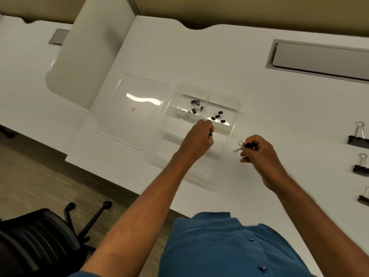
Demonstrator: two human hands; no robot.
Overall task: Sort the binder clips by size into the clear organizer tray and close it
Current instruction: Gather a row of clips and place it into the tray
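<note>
**Both hands pinching clips at the tray**

Head cam: left hand hovers over the clear organizer tray, fingers closed on a tiny black clip. Right hand sits just right of the tray above the worktop, pinching a small binder clip. Lid lies open alongside.

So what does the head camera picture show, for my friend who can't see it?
A person's left hand holds a tiny black clip over a clear organizer tray on a white table, while the right hand holds a small binder clip beside it. Small clips sit in two tray compartments, the lid lies left, and large clips wait far right.
</note>
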